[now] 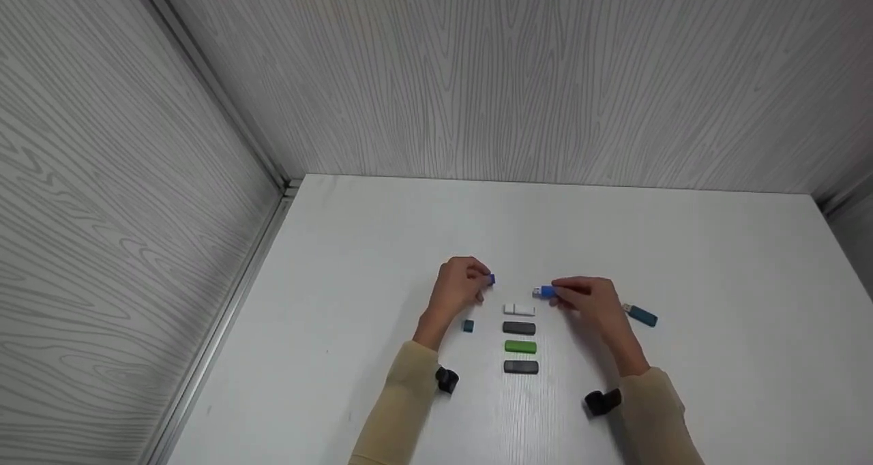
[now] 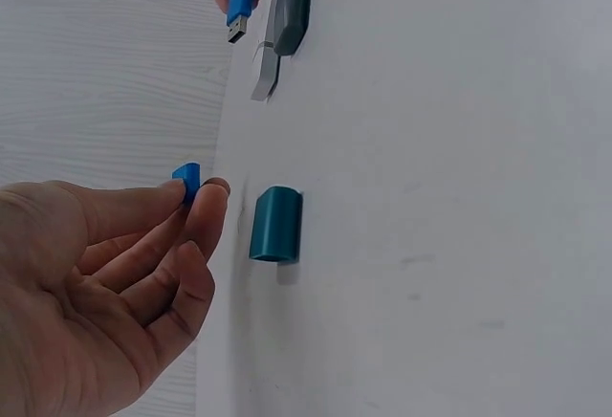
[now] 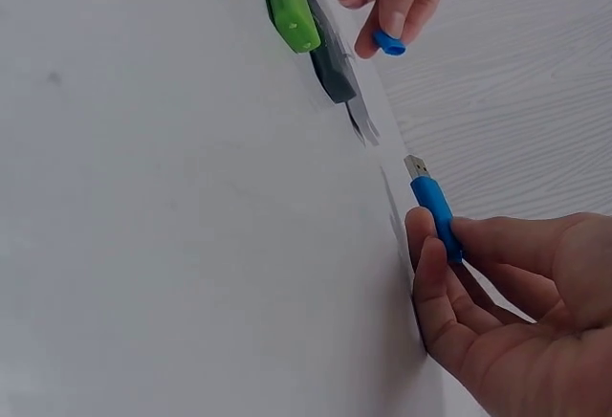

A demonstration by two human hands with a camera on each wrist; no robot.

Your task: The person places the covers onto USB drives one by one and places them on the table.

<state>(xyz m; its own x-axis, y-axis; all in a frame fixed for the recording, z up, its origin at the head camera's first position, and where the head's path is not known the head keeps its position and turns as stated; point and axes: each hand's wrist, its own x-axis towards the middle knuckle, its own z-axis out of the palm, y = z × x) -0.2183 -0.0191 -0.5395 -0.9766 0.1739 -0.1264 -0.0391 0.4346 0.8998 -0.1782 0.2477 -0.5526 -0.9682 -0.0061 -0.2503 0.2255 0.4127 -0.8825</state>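
Observation:
Between thumb and finger, my left hand pinches a small blue USB stick cap. My right hand holds the blue USB stick by its body, its metal plug bare and pointing left toward the cap. A gap separates cap and stick. On the table by my left wrist lies a teal cap. An uncapped teal USB stick lies to the right of my right hand.
A column of capped USB sticks lies between the forearms: a white one, a dark grey one, a green one and another dark grey one. Wood-grain panels wall the white table at the back and sides.

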